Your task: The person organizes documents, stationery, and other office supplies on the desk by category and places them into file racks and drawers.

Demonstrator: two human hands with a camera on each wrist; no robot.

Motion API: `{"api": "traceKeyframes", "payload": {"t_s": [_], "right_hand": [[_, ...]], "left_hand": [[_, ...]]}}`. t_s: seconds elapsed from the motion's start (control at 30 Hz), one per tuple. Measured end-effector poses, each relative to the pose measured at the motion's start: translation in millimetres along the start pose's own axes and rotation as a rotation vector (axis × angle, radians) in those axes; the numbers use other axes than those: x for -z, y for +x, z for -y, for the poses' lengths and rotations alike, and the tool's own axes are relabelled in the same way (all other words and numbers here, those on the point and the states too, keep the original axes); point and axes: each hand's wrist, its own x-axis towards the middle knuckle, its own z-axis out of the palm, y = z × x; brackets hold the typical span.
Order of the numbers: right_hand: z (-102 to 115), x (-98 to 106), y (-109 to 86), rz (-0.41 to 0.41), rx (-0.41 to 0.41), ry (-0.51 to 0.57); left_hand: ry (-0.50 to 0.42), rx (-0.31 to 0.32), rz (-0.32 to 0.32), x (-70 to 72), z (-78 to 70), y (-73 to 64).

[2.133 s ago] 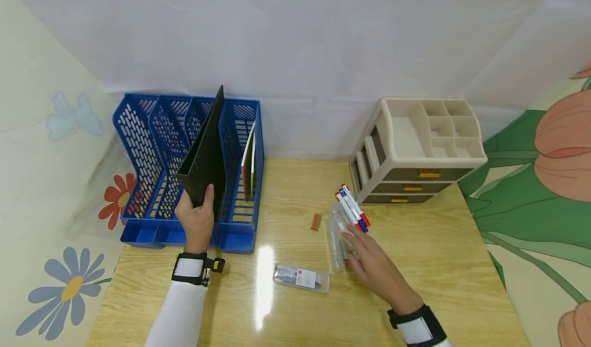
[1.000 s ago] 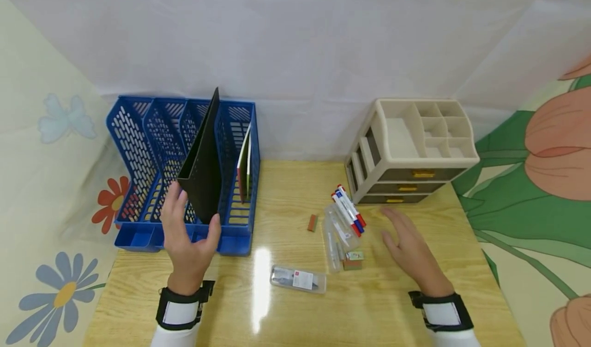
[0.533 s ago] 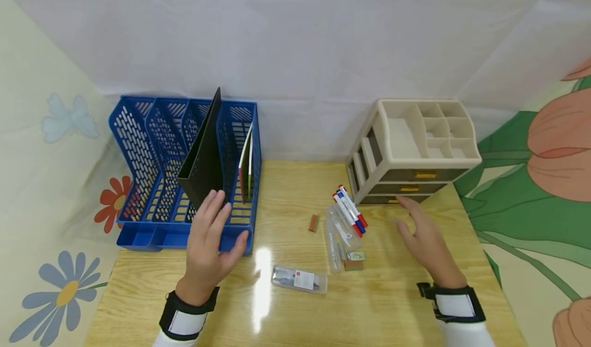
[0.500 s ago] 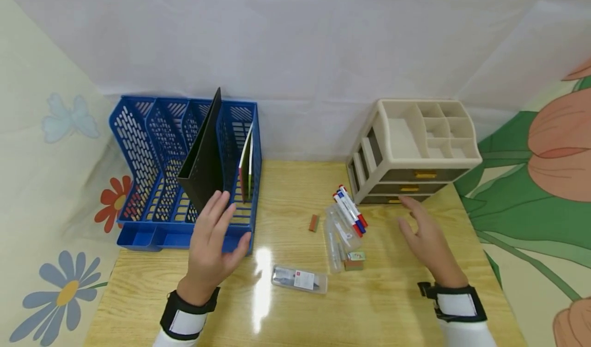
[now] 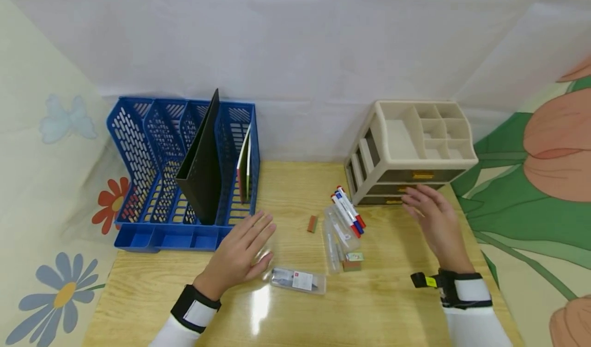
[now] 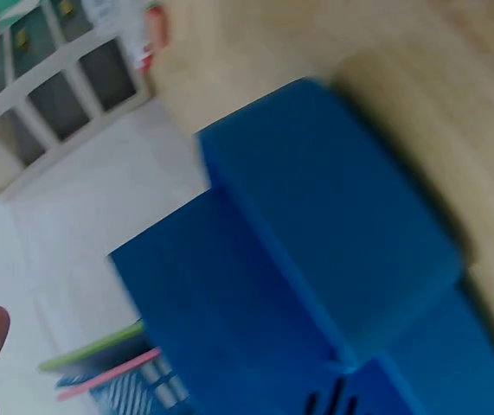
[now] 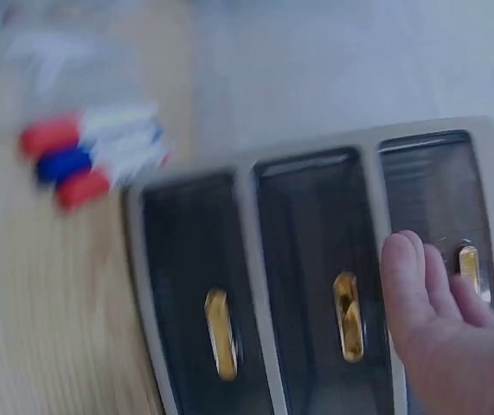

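Observation:
My left hand [image 5: 237,254] hovers with straight fingers over the front right corner of the blue file rack [image 5: 182,239], left of a clear case [image 5: 297,280] with a white label. It holds nothing. A black binder [image 5: 203,172] leans in the rack, and thin booklets [image 5: 244,167] stand in its right slot. My right hand [image 5: 436,226] is held before the beige drawer unit [image 5: 383,162], its fingers loosely extended and holding nothing. In the right wrist view, its fingertips are close to the gold handle [image 7: 469,268] of the top drawer; whether they touch is unclear.
Several red and blue markers [image 5: 348,211] lie left of the drawer unit. Clear packs [image 5: 333,252] lie beside them, with small boxed erasers [image 5: 353,262] in front. A loose brown-green eraser [image 5: 312,224] rests on the wooden table [image 5: 295,321]. A white cloth backs the table.
My left hand has let go of the black binder and moved right and toward me. My right hand has left the clear packs and gone right, up to the drawer fronts.

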Motion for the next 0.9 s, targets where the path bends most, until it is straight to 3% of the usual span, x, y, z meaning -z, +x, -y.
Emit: {"api": "traceKeyframes", "payload": {"t_s": [0.1,0.17,0.23,0.33,0.43,0.63,0.9], "right_hand": [[4.0,4.0,8.7,0.003,-0.085,0.332],[6.9,7.4,14.0,-0.026,-0.138,0.470],[9.0,10.6,18.6,-0.064,-0.178,0.536],[10.1,14.2,25.2,-0.125,-0.222,0.565],[10.0,15.6,30.4,-0.156,-0.247,0.584],[11.9,14.2,35.6,-0.177,-0.257,0.641],[15.7,9.6,45.1,-0.288,-0.275,0.650]], "left_hand": [[-0.009,0.024,0.122,-8.7,1.0,-12.4],[-0.002,0.030,0.208,-12.9,1.2,-18.9],[0.014,0.035,0.289,-15.7,1.0,-24.3],[0.036,0.043,0.373,-18.0,1.0,-30.4],[0.054,0.047,0.412,-19.4,1.7,-34.3],[0.073,0.013,0.434,-25.7,-0.2,-39.0],[0.028,0.007,0.470,-32.8,-8.5,-44.5]]}}
